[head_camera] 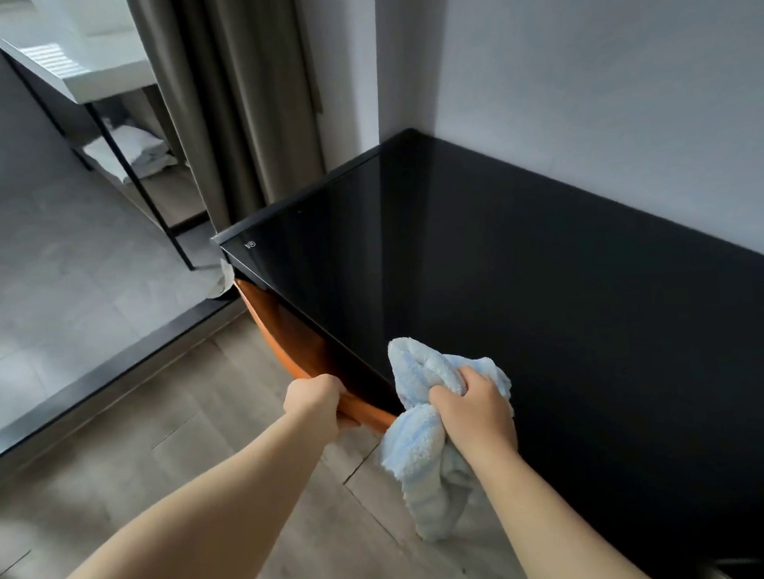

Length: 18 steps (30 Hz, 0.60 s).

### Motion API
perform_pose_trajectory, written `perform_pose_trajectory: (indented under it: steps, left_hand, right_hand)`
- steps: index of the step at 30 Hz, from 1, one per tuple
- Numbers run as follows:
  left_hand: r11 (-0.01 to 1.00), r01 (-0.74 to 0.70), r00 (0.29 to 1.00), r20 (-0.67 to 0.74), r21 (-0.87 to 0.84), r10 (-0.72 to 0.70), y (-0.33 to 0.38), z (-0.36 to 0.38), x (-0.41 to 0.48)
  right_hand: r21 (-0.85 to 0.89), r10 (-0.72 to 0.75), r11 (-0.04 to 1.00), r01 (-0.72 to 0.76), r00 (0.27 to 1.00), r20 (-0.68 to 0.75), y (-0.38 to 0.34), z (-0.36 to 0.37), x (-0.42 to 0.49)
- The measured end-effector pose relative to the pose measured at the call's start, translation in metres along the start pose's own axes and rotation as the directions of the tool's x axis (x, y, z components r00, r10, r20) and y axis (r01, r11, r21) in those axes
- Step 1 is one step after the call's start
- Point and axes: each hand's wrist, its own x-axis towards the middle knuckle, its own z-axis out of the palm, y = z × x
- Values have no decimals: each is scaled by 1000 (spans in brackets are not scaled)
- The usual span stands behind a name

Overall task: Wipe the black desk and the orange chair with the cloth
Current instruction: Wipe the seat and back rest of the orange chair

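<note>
Desk (527,280): black, glossy, fills the centre and right of the frame, set against the wall (604,74).
Floor (166,441): wood planks, lower left.
Curtain (234,97): grey-brown, top centre.
Chair (284,331): orange, tucked under the desk's left edge, only its curved back showing.
Cloth (421,457): pale blue, bunched, lower centre, over the desk's near corner and hanging below it.
Your left hand (318,405): curled round the chair's top edge.
Your right hand (472,411): clenched on the cloth.
</note>
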Motion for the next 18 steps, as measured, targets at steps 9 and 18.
perform_pose_trajectory:
  steps: [9,18]
  left_hand:
    - [999,3,998,-56,-39,-5,-19,-62,4]
    - [999,-18,994,-112,-49,13,-53,-189,3]
  right_hand:
    - [-10,-102,995,103,991,81,-21,31,-26]
    - [-12,-161,986,167,966,200,-40,125,-85]
